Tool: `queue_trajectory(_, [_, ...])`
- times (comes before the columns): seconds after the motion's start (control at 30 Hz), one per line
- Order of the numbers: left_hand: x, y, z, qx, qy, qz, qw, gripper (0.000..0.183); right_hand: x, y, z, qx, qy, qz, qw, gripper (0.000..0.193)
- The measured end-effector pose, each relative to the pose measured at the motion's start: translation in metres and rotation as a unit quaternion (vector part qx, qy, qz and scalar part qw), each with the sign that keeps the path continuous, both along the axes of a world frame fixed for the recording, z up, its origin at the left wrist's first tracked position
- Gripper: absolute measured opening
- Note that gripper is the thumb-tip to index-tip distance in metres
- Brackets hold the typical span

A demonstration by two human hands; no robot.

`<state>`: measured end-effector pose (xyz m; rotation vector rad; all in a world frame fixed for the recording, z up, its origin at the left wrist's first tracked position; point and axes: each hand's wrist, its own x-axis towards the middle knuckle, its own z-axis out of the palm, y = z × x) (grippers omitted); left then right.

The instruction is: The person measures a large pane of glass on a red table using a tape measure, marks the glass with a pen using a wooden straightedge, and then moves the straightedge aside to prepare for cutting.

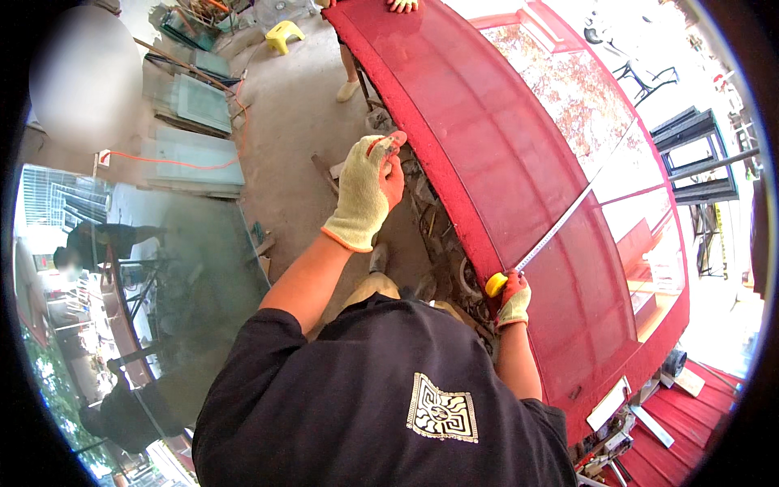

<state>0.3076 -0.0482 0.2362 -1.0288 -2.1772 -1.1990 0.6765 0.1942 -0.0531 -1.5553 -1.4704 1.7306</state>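
My right hand (514,302), in a pale glove with red-orange fingers, grips a yellow tape measure (496,284) at the near edge of a red-covered table (454,105). From it the pale tape blade (560,223) runs out at a slant toward the table's far side, over a shiny glass pane (560,89). My left hand (369,191), gloved the same way, is raised beside the table edge. Its fingers are closed together around something small and dark at the tips, too little of which shows to name.
Another person's gloved hand (402,5) rests on the table's far end. Stacked glass sheets (203,101) lie at left, beside a large reflective pane (187,268). A yellow stool (284,36) stands on the floor beyond. Dark frames (694,154) lean at right.
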Motion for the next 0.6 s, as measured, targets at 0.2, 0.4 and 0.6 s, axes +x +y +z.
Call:
queue_trajectory(0.2, [0.037,0.027,0.002,-0.004,-0.008,-0.047,0.999,0.016,0.005,-0.003,0.014,0.058,-0.012,0.030,0.998,0.040])
queue_trajectory(0.4, [0.096,0.055,0.026,0.005,0.028,-0.171,0.985,0.034,0.020,-0.028,0.024,0.035,0.051,-0.028,0.998,0.034])
queue_trajectory(0.6, [0.147,0.062,0.038,0.009,-0.004,-0.298,0.954,0.026,0.062,-0.102,0.035,0.016,0.054,-0.104,0.993,0.028])
